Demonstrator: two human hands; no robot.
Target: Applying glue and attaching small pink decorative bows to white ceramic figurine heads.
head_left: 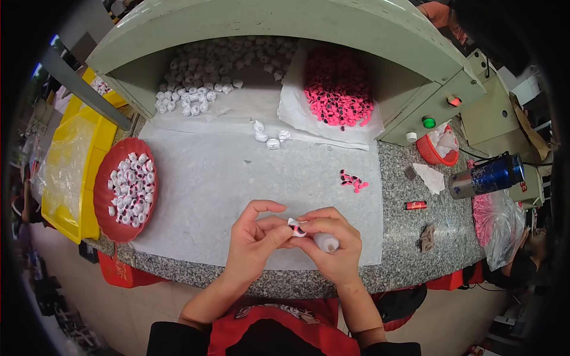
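Speckled granite counter point(392, 246) fills the middle of the frame, largely covered by a white sheet point(196, 196). At lower centre I observe a small white piece point(295, 232) with a pink-and-black part on it, held above the sheet. Left hand point(252, 237): thumb and fingertips close narrowly on the piece. Right hand point(335, 249): thumb and fingers meet it from the other side, also gripping a pale bottle point(326, 242).

Risks, in my judgement: the part could seat crooked if either pinch slips; the bottle, sharing the right grip, could be squeezed or knock the piece. Its contents I cannot determine. Loose pink-and-black parts point(354, 181), right of centre, could scatter under a sweeping sleeve. The red dish point(104, 172) at left is well filled; pieces could roll off the heap if bumped.

Markings: pale lettering on the red tube point(415, 205) at right and the red apron point(279, 314) at bottom; red characters on a cabinet point(531, 188), far right. Wording not transcribed.
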